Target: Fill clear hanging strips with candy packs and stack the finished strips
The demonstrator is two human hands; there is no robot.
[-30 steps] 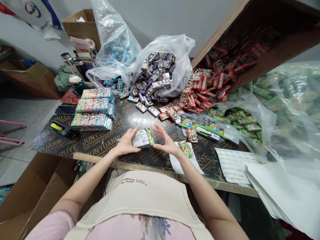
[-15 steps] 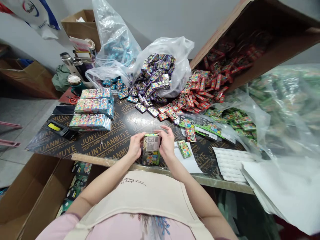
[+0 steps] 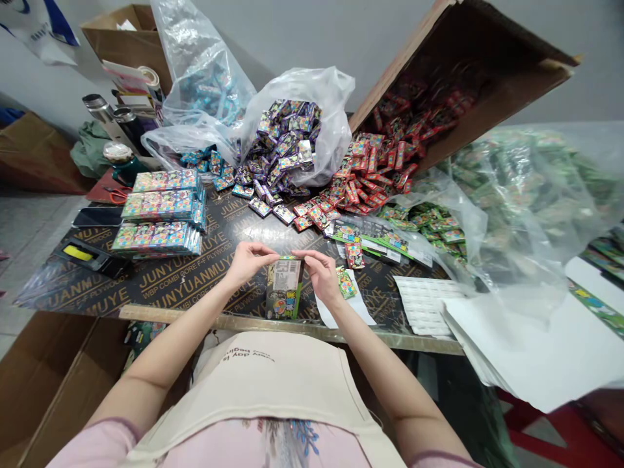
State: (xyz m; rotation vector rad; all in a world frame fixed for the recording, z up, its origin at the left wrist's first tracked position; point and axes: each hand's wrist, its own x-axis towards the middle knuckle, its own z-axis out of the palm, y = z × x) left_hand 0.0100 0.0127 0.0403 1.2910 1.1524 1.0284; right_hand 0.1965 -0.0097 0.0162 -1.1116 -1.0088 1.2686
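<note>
A small dark box with green print [image 3: 284, 292] stands upright at the table's front edge. My left hand [image 3: 249, 261] pinches its top edge from the left. From the right, the fingers of my right hand [image 3: 319, 273] close on the other end of that top edge. Right of the box, a green packet [image 3: 346, 284] lies on a white sheet [image 3: 358, 305], with a red packet [image 3: 354, 255] just above it. Stacks of flat multicoloured packs [image 3: 158, 205] stand to the left.
Behind lie purple packets [image 3: 287, 140] in a plastic bag, red packets [image 3: 375, 172] spilling from a tilted carton [image 3: 497, 39], and green packets [image 3: 441, 224]. White sticker sheets [image 3: 424, 305] lie at right. A black tape dispenser [image 3: 90, 257] and flasks [image 3: 127, 123] stand at left.
The whole view has shifted, so the table's contents appear further left. My left hand has moved from the box's upper side onto its top edge, and my right fingers lie flatter along the top.
</note>
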